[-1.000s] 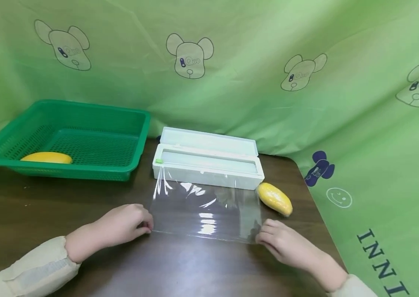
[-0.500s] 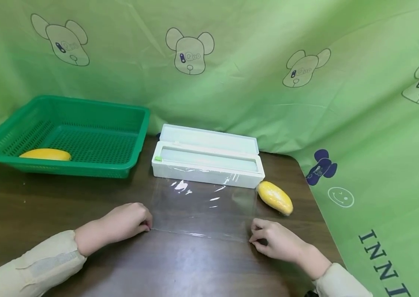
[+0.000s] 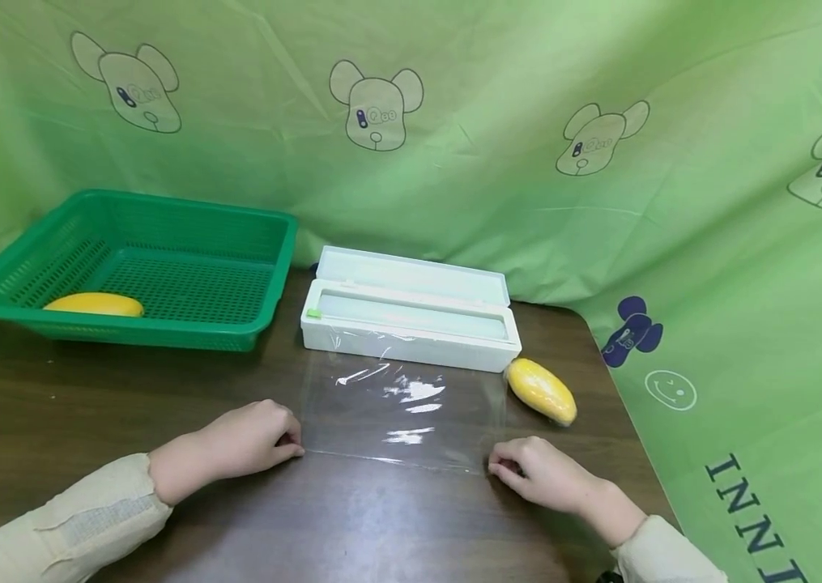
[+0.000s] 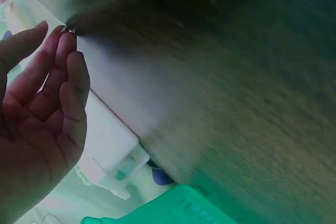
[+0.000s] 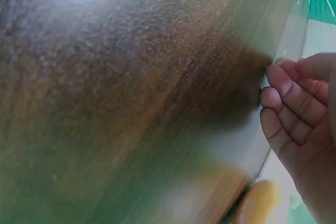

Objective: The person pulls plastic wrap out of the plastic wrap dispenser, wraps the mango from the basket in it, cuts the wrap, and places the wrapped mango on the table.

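A sheet of clear plastic wrap [image 3: 403,413] lies drawn out over the brown table from a white wrap dispenser [image 3: 411,344], whose lid stands raised. At the sheet's near left corner, my left hand [image 3: 253,441] touches the film with its fingertips; the left wrist view shows the thumb apart from the loosely bent fingers. My right hand [image 3: 545,474] pinches the near right corner between thumb and index finger [image 5: 281,80]. Beside the dispenser's right end is a yellow, elongated, mango-like fruit [image 3: 542,391] with a shiny film around it.
A green plastic basket [image 3: 272,283] stands at the back left, holding another yellow fruit [image 3: 93,304]. A small green slider [image 3: 314,313] sits at the dispenser's left end. Green printed cloth [image 3: 454,202] hangs behind and to the right of the table.
My right hand has shifted slightly left with its corner, and the film lies lower and flatter. The left thumb has parted from its fingers. Dispenser, basket and fruits stay put.
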A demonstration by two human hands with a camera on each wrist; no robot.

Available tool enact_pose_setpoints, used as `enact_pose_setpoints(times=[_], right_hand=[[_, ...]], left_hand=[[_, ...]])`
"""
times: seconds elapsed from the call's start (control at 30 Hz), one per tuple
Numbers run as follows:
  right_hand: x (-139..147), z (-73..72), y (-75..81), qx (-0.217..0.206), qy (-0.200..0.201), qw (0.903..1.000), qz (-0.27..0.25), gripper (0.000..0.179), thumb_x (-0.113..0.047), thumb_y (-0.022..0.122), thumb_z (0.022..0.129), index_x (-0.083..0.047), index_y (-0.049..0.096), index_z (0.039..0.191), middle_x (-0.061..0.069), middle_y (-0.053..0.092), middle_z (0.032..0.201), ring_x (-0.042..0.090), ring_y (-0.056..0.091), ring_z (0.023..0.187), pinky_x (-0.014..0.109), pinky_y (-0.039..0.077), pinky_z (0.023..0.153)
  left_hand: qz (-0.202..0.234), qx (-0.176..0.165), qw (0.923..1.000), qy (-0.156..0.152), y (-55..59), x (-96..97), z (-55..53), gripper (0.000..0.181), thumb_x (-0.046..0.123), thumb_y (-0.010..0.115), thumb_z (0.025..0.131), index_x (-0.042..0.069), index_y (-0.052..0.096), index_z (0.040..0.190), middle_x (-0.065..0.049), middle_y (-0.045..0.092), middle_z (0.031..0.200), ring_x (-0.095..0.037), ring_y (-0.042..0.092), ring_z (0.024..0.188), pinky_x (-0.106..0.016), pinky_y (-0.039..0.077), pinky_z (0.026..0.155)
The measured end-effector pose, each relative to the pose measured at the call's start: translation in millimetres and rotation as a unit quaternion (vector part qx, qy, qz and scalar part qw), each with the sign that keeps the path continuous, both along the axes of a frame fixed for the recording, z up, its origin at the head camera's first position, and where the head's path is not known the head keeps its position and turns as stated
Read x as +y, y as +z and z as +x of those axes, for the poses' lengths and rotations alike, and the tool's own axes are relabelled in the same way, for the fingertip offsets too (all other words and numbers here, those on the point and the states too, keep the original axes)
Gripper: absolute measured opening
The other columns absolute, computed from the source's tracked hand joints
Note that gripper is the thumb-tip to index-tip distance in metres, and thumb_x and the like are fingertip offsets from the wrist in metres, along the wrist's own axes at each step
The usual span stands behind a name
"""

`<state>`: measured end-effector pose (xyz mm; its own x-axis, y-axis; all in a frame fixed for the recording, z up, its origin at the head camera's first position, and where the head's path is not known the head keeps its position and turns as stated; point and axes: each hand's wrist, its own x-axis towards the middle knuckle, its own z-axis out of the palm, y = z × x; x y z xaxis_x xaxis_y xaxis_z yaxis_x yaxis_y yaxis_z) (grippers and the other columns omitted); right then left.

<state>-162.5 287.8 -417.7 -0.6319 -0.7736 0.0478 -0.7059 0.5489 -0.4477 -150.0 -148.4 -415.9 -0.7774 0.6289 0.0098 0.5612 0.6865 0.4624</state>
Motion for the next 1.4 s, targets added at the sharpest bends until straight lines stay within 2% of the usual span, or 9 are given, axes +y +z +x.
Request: enact_pose_setpoints(times=[0.23, 0.53, 0.73, 0.9, 1.0, 1.07, 1.17, 1.27, 1.4], right_hand=[[-0.9, -1.1, -0.7, -0.036, -0.004, 0.9993, -0.004, 0.022, -0.002, 0.074, 0.091, -0.018, 0.06, 0.085, -0.02, 0.046, 0.073, -0.006, 0.043, 0.065, 0.017, 0.041, 0.055], [-0.6, -2.8, 0.3, -0.037, 0.006, 0.9993, -0.007, 0.022, -0.003, 0.074, 0.091, -0.019, 0.06, 0.084, -0.019, 0.046, 0.074, -0.007, 0.043, 0.066, 0.018, 0.042, 0.055], [2.6, -2.0, -0.3, -0.033, 0.013, 0.9993, -0.012, 0.023, -0.002, 0.075, 0.09, -0.018, 0.06, 0.084, -0.02, 0.046, 0.074, -0.006, 0.043, 0.066, 0.018, 0.041, 0.054], [4.4, -2.2, -3.2, -0.029, 0.014, 0.9992, -0.022, 0.023, -0.002, 0.075, 0.09, -0.019, 0.06, 0.084, -0.019, 0.046, 0.074, -0.006, 0.043, 0.067, 0.018, 0.041, 0.055], [5.4, -1.0, -5.6, -0.027, 0.017, 0.9991, -0.029, 0.023, -0.001, 0.075, 0.09, -0.019, 0.061, 0.085, -0.019, 0.048, 0.075, -0.006, 0.044, 0.068, 0.017, 0.042, 0.055], [6.0, -0.7, -7.1, -0.025, 0.02, 0.9989, -0.033, 0.023, -0.001, 0.075, 0.09, -0.019, 0.061, 0.085, -0.019, 0.048, 0.076, -0.006, 0.044, 0.069, 0.017, 0.042, 0.055], [5.9, -0.3, -8.7, -0.02, 0.022, 0.9988, -0.038, 0.024, 0.0, 0.075, 0.089, -0.019, 0.06, 0.085, -0.019, 0.049, 0.077, -0.006, 0.044, 0.07, 0.017, 0.042, 0.056], [5.9, 0.5, -8.6, -0.019, 0.024, 0.9987, -0.041, 0.024, 0.0, 0.075, 0.089, -0.018, 0.061, 0.085, -0.019, 0.05, 0.078, -0.007, 0.045, 0.071, 0.017, 0.043, 0.057], [6.3, 1.7, -7.3, -0.021, 0.024, 0.9987, -0.039, 0.023, 0.001, 0.075, 0.089, -0.018, 0.061, 0.085, -0.019, 0.05, 0.078, -0.007, 0.045, 0.071, 0.017, 0.044, 0.058]], left_hand=[[-0.001, -0.005, 1.0, -0.006, -1.1, -2.8, -2.1, 0.024, 0.011, 0.079, 0.089, 0.019, 0.068, 0.07, 0.017, 0.057, 0.068, 0.002, 0.048, 0.061, -0.024, 0.047, 0.056], [-0.002, -0.009, 0.9981, -0.061, 4.4, -23.3, -7.1, 0.019, 0.011, 0.079, 0.089, 0.022, 0.07, 0.076, 0.019, 0.056, 0.075, 0.002, 0.05, 0.068, -0.023, 0.049, 0.062], [0.036, 0.007, 0.9977, -0.057, 32.1, -50.4, -17.1, 0.006, 0.013, 0.078, 0.092, 0.018, 0.076, 0.089, 0.018, 0.066, 0.085, 0.002, 0.058, 0.076, -0.027, 0.056, 0.071], [0.098, 0.098, 0.9903, -0.003, 67.2, -84.4, -24.5, 0.013, 0.009, 0.081, 0.088, 0.021, 0.078, 0.093, 0.019, 0.069, 0.091, 0.0, 0.062, 0.08, -0.027, 0.056, 0.071], [0.106, 0.148, 0.9817, 0.057, 80.7, -108.2, -26.0, 0.02, 0.007, 0.083, 0.086, 0.024, 0.078, 0.094, 0.02, 0.069, 0.092, 0.0, 0.061, 0.081, -0.022, 0.052, 0.07], [0.102, 0.158, 0.977, 0.101, 86.3, -125.2, -28.6, 0.02, 0.007, 0.083, 0.086, 0.024, 0.078, 0.095, 0.018, 0.07, 0.092, 0.0, 0.061, 0.081, -0.019, 0.05, 0.07], [0.083, 0.126, 0.9734, 0.173, 91.9, -151.9, -35.6, 0.012, 0.012, 0.079, 0.091, 0.02, 0.079, 0.099, 0.01, 0.073, 0.095, -0.002, 0.06, 0.082, -0.018, 0.048, 0.07], [0.056, 0.066, 0.969, 0.231, 93.1, -175.2, -46.5, 0.013, 0.021, 0.073, 0.097, 0.014, 0.078, 0.107, -0.001, 0.074, 0.101, -0.013, 0.063, 0.088, -0.028, 0.051, 0.072], [0.028, 0.014, 0.9637, 0.265, 88.4, -197.6, -62.1, 0.028, 0.027, 0.067, 0.102, 0.004, 0.075, 0.115, -0.016, 0.072, 0.11, -0.037, 0.061, 0.105, -0.052, 0.05, 0.084]])
